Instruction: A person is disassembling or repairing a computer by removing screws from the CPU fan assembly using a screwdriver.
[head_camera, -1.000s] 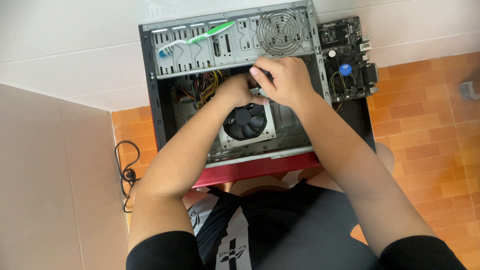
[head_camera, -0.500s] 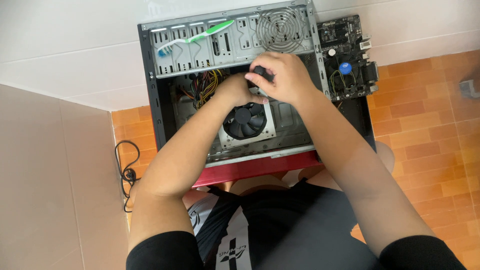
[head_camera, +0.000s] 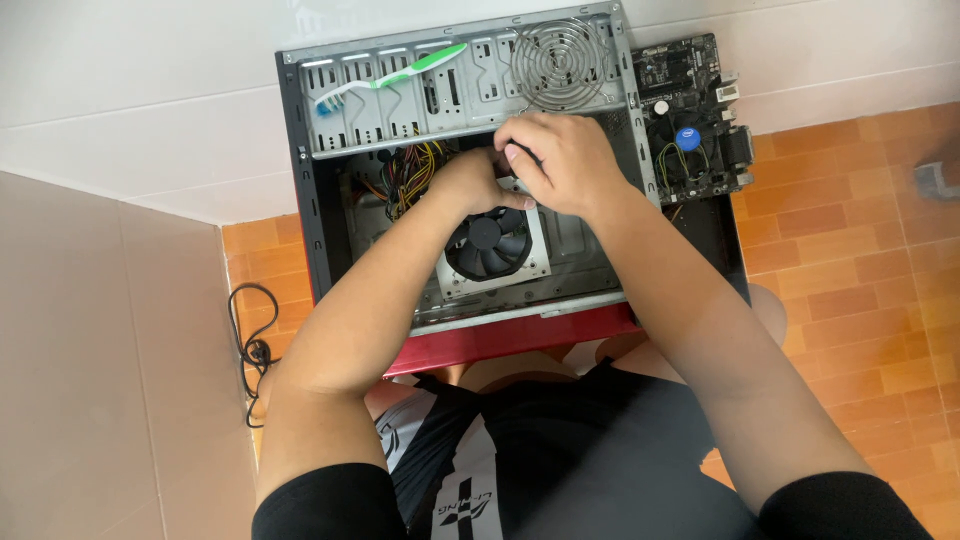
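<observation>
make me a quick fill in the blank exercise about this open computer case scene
1. A green and white ____ lies on the rear panel of the computer case.
2. Both hands, left hand and right hand, work just above the black ____ inside the case.
3. A bare ____ leans by the case's right side.
4. The floor tiles are ____.

Missing words: toothbrush; fan; motherboard; orange

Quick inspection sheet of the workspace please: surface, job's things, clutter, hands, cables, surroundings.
Surface: orange tile floor.
Job's things: open PC case on its side; black fan inside.
Clutter: green toothbrush on the case's rear panel; motherboard beside the case.
Hands: left hand and right hand together inside the case, above the fan; what they grip is hidden.
Cables: coloured wire bundle in the case; black cord on the floor.
Surroundings: white wall.
</observation>
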